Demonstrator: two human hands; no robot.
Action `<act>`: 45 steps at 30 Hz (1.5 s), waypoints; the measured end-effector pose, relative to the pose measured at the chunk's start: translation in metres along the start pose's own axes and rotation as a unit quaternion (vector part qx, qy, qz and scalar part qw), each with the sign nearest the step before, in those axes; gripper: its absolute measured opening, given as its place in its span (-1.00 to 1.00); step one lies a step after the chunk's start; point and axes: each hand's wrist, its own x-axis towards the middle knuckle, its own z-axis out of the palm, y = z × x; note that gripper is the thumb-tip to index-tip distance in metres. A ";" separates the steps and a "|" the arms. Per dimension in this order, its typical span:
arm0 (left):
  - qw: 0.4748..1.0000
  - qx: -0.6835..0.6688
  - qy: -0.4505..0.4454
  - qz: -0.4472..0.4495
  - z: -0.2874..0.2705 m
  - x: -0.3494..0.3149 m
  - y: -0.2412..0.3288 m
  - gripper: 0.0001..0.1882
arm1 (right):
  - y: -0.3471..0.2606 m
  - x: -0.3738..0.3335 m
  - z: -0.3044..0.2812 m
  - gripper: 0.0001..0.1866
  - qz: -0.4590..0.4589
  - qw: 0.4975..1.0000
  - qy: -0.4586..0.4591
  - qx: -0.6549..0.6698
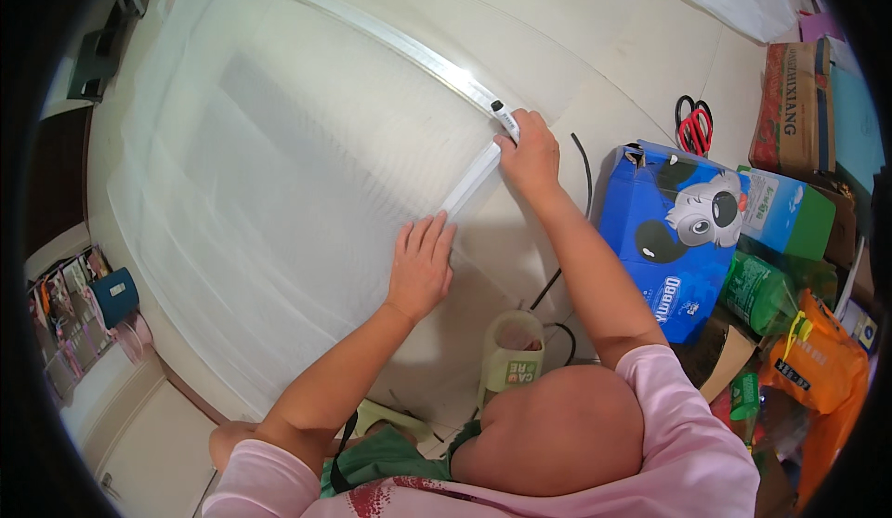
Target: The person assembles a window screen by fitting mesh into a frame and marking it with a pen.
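A large sheet of white mesh [269, 165] is spread over a pale metal frame [390, 39] lying on the floor. My right hand [532, 156] is closed around a white marker pen [506, 120] with a black end, at the near right corner of the frame. Its fingers also reach the end of the frame's short near side [472, 180]. My left hand [423, 262] lies flat, palm down, on the mesh, with its fingertips at the other visible end of that short side. Along the left, the mesh spreads in loose folds over the tiles.
A thin black cord [587, 172] runs over the floor past my right forearm. Red-and-black scissors [694, 128] lie beyond a blue cardboard box [674, 239]. Boxes, a green bottle [757, 292] and an orange bag [818, 355] crowd the right. My slipper [513, 346] is near my knee.
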 end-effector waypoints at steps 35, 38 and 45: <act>0.996 0.081 0.001 -0.039 0.022 0.010 -0.018 -0.30 | -0.010 -0.012 -0.007 -0.82 0.333 0.902 -0.019 0.274; 0.994 0.093 -0.022 -0.053 0.013 0.015 -0.022 -0.31 | -0.007 -0.005 -0.008 -0.81 0.289 0.915 -0.022 0.282; 0.996 0.076 -0.010 -0.050 0.012 0.017 -0.029 -0.30 | -0.001 -0.001 -0.001 -0.81 0.283 0.899 -0.037 0.332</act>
